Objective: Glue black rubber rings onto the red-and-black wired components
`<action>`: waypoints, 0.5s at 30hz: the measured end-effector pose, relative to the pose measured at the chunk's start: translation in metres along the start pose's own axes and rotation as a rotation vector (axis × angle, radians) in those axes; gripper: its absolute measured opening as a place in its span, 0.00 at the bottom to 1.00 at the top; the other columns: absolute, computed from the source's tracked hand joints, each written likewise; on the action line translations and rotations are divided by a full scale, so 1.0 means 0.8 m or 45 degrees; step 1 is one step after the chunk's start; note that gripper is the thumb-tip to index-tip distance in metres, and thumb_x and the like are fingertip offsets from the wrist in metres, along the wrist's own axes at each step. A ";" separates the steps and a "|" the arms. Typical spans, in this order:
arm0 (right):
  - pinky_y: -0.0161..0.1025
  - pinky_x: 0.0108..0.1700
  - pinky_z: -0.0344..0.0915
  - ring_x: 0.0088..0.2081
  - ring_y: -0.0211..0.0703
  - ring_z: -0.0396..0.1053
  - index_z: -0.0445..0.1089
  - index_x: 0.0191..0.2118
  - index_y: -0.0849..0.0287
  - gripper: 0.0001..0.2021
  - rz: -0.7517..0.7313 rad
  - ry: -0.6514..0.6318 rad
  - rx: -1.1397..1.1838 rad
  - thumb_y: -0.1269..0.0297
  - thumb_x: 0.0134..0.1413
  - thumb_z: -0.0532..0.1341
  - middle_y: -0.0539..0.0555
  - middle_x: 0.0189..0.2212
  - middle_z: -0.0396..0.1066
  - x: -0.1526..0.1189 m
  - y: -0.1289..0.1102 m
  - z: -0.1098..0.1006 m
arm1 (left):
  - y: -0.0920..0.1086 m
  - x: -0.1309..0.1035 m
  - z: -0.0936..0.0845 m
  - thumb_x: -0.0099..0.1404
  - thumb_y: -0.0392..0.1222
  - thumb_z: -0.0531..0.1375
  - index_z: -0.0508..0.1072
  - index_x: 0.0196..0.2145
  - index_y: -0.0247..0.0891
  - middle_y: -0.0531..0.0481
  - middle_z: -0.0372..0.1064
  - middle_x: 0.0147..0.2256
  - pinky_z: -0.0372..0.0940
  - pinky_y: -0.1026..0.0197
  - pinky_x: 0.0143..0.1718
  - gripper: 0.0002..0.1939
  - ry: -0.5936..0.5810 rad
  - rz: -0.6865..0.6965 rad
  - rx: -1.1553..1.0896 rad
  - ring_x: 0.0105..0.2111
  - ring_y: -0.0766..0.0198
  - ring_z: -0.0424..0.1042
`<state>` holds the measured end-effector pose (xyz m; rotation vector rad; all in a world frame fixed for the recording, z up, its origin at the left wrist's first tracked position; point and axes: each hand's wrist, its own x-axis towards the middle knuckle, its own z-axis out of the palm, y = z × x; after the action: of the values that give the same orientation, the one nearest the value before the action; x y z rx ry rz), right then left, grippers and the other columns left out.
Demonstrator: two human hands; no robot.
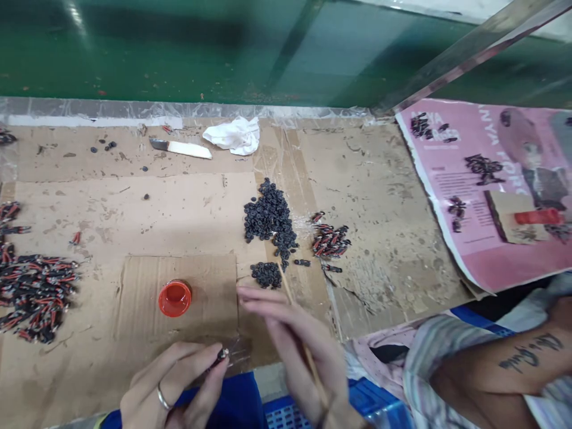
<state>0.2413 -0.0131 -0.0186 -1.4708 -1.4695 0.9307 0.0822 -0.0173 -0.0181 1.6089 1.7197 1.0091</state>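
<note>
Near the front edge of the cardboard, my left hand (pixel 176 381) pinches a small black part with a pale tip (pixel 220 356) between thumb and fingertips. My right hand (pixel 299 351) is wrapped around a thin wooden stick (pixel 313 372). The stick's far end reaches the small heap of black rubber rings (pixel 267 274); whether a ring sits on its tip is too small to tell. A larger pile of the same black rings (pixel 268 217) lies just beyond. Between my hands and slightly farther off stands a small red cup (pixel 174 298) on a cardboard square (pixel 210 274).
Many black-and-red parts (pixel 38 292) are heaped at the left, and a smaller cluster (pixel 330 240) lies right of the rings. A knife (pixel 181 148) and crumpled white tissue (pixel 235 136) lie at the back. A co-worker's arm (pixel 504 360) rests at right, beside a pink poster (pixel 478 250).
</note>
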 end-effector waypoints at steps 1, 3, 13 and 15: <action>0.45 0.54 0.72 0.50 0.48 0.74 0.73 0.41 0.54 0.16 -0.056 -0.043 -0.091 0.78 0.55 0.51 0.53 0.44 0.76 -0.003 0.003 0.002 | -0.002 -0.001 -0.001 0.51 0.52 0.57 0.74 0.22 0.49 0.63 0.73 0.17 0.68 0.80 0.20 0.10 -0.013 -0.005 -0.003 0.17 0.79 0.71; 0.45 0.56 0.70 0.52 0.50 0.72 0.72 0.42 0.57 0.18 -0.146 -0.048 -0.202 0.80 0.52 0.52 0.55 0.47 0.74 -0.009 0.011 0.004 | -0.005 -0.001 -0.003 0.51 0.52 0.57 0.74 0.22 0.49 0.63 0.73 0.17 0.68 0.80 0.20 0.09 -0.031 -0.005 0.000 0.17 0.79 0.71; 0.36 0.23 0.70 0.25 0.41 0.71 0.71 0.37 0.53 0.06 -0.080 0.318 -0.540 0.66 0.53 0.58 0.50 0.24 0.70 -0.005 0.023 -0.022 | -0.013 -0.004 -0.006 0.48 0.55 0.59 0.74 0.20 0.51 0.65 0.74 0.19 0.68 0.80 0.21 0.09 0.072 0.018 0.048 0.17 0.79 0.71; 0.33 0.19 0.65 0.19 0.36 0.65 0.72 0.37 0.53 0.07 -0.113 0.312 -0.659 0.62 0.53 0.59 0.47 0.20 0.64 -0.001 0.025 -0.021 | -0.015 -0.005 -0.005 0.47 0.55 0.59 0.74 0.21 0.51 0.65 0.74 0.19 0.69 0.80 0.24 0.09 0.074 0.012 0.039 0.18 0.79 0.72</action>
<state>0.2641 -0.0142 -0.0313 -1.7919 -1.6444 0.3040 0.0722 -0.0218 -0.0262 1.6232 1.7751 1.0488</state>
